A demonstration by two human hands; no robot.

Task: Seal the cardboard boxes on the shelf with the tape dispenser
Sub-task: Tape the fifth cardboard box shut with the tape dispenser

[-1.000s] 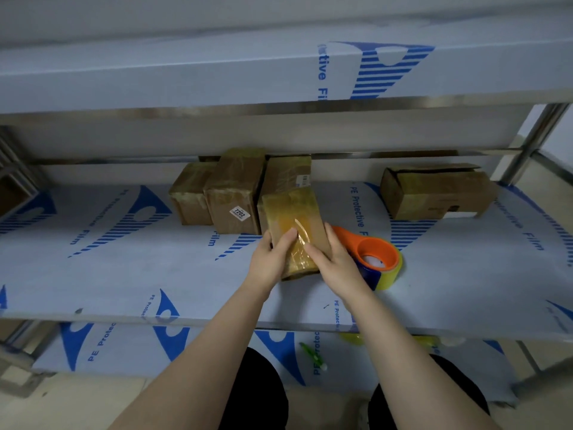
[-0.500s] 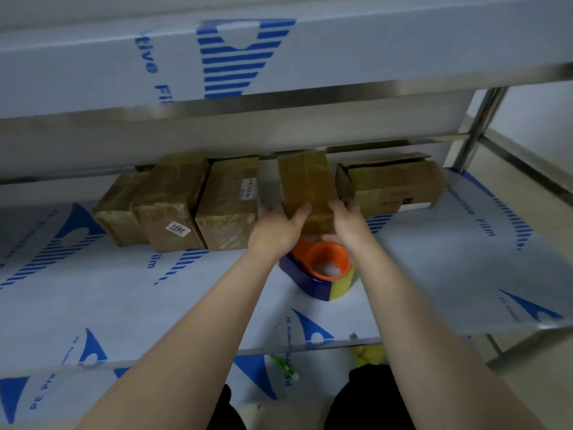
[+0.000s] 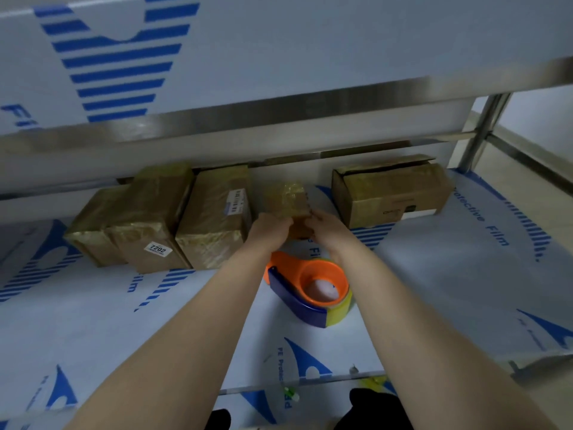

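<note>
A small taped cardboard box (image 3: 290,198) lies at the back of the shelf (image 3: 434,290), between a row of boxes and a larger one. My left hand (image 3: 271,228) and my right hand (image 3: 325,226) both grip its near end. The orange and blue tape dispenser (image 3: 311,288) with a yellowish roll lies on the shelf just below my wrists, held by no hand. Three taped boxes stand side by side at the left: one with a barcode label (image 3: 217,218), one with a 7202 sticker (image 3: 152,225), and one at the far left (image 3: 93,231).
A larger cardboard box (image 3: 390,190) with a loose top flap sits at the right rear. The upper shelf (image 3: 279,57) overhangs closely. A steel post (image 3: 483,125) stands at the right. The shelf is covered in white and blue protective film.
Both hands carried the small box from the shelf's front toward the back and set it between the box row and the larger box. The camera view shifted left and closer.
</note>
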